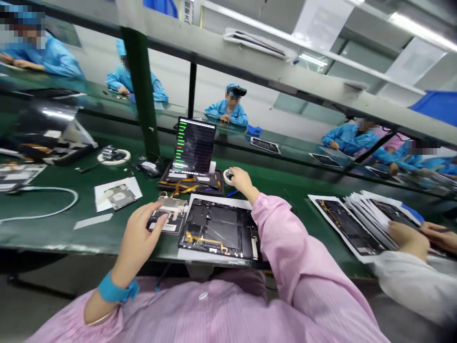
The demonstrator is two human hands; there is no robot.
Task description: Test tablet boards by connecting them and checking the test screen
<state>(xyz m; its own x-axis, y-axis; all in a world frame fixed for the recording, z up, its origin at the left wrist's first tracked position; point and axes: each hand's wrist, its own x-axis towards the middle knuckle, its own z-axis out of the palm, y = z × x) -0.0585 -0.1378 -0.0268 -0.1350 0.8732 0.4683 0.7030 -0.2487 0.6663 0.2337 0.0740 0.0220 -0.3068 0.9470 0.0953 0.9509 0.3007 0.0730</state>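
Note:
My left hand (140,234) rests at the near edge of the green bench, its fingers pinched on a small metal-covered circuit board (170,213). Beside it to the right lies an opened tablet chassis (219,228) on a white sheet, its black insides facing up. My right hand (242,180) reaches forward in a pink sleeve, with its fingers curled over a white tape roll (228,176). Behind the chassis a tablet (194,146) stands upright with green bars on its lit screen.
A co-worker's hands (410,237) at the right rest on a fanned stack of tablet parts (360,216). A white cable (46,202), a part on paper (119,194) and a white dish (114,155) lie left. A green post (141,85) stands behind; workers in blue sit across.

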